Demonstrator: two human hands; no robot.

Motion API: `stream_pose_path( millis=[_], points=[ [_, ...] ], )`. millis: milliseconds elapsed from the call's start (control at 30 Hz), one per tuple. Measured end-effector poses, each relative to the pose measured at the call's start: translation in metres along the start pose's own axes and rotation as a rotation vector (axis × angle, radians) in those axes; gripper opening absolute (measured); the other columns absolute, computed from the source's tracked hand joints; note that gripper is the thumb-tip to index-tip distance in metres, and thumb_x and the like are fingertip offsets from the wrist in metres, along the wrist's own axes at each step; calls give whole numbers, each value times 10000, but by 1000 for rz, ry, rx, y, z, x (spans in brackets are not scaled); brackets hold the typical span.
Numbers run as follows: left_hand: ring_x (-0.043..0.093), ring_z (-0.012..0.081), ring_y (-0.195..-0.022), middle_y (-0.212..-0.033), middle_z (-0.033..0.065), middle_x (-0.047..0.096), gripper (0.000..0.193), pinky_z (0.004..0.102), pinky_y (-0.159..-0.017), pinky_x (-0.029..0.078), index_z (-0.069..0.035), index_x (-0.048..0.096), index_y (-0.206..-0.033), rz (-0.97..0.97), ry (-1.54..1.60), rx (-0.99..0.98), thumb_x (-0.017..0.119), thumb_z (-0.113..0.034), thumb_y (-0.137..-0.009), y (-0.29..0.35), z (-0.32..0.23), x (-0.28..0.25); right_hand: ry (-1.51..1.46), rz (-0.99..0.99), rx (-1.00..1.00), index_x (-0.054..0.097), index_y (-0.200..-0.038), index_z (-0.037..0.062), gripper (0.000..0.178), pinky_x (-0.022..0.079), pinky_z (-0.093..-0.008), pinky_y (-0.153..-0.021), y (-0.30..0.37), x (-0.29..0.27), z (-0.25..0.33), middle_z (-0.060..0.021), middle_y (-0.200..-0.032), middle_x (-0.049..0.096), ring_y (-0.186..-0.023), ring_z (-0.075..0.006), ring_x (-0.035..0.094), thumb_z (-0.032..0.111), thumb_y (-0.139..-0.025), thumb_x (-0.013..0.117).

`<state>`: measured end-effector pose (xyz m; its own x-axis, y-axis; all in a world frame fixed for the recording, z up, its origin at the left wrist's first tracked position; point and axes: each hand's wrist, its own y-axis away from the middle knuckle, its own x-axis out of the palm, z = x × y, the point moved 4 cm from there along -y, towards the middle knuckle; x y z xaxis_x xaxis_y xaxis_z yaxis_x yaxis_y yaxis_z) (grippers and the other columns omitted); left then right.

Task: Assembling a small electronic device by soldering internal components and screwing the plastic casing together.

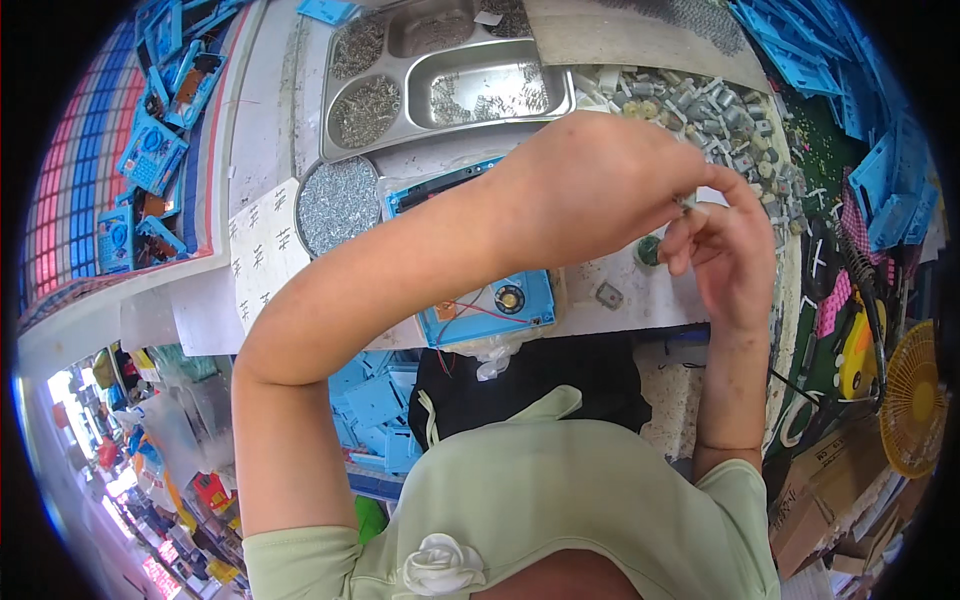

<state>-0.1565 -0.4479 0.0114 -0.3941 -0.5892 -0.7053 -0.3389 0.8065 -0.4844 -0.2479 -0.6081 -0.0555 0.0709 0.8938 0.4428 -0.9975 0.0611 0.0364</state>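
My left arm reaches across the table to the right, and my left hand (600,185) is closed with its fingertips turned away from view. Facing it, my right hand (730,240) has its fingers curled in a pinch. Between the two hands a small grey-white piece (686,203) shows, mostly covered by fingers; its kind cannot be made out. Under my left forearm lies a blue plastic casing (540,290) with a small round speaker (509,299) and red wires, partly hidden by the arm. Just beyond my hands spreads a pile of small motors (735,130).
A metal compartment tray (400,85) holds springs and other small metal parts. Beside it stands a round dish of small screws (340,205). Blue casings are heaped at the right (885,185), in a cloth-lined bin at the left (150,155), and below the table edge (375,405).
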Motion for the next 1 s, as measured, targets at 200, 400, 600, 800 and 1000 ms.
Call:
stream_pose_path(
  millis=[200, 400, 600, 800, 1000],
  points=[
    [698, 239, -813, -840, 48, 618, 131, 356, -623, 565, -104, 645, -930, 144, -171, 255, 673, -104, -801, -8, -18, 15, -169, -50, 131, 485, -1343, -23, 438, 549, -288, -607, 12, -17, -15, -122, -758, 699, -628, -183, 672, 119, -982, 688],
    [717, 284, -810, -881, 137, 741, 164, 370, -733, 571, -24, 745, -988, 301, 124, -299, 697, -162, -914, -61, 73, 16, -223, -117, 137, 449, -1472, -41, 577, 496, -233, -573, 46, -37, -11, -94, -758, 694, -629, -143, 654, 89, -965, 692],
    [730, 352, -896, -935, 194, 754, 274, 434, -810, 570, -71, 795, -979, 32, -239, -529, 760, -315, -857, -138, 173, 61, -111, -56, 182, 536, -1414, -29, 469, 487, -218, -588, 42, -24, -5, -88, -773, 692, -650, -95, 619, 66, -974, 667],
    [729, 372, -946, -985, 201, 753, 257, 474, -852, 582, -105, 804, -982, -27, -431, -745, 753, -324, -856, -162, 182, 93, -93, -76, 183, 538, -1410, -26, 451, 496, -217, -597, 54, -30, -5, -87, -771, 690, -650, -92, 620, 42, -979, 649],
    [725, 391, -974, -1014, 182, 758, 285, 489, -856, 584, -98, 788, -1051, -42, -465, -649, 714, -329, -902, -163, 182, 103, -78, -142, 156, 536, -1405, -27, 449, 490, -210, -595, 67, -39, 0, -86, -777, 689, -645, -94, 615, 44, -977, 649]
  ],
)
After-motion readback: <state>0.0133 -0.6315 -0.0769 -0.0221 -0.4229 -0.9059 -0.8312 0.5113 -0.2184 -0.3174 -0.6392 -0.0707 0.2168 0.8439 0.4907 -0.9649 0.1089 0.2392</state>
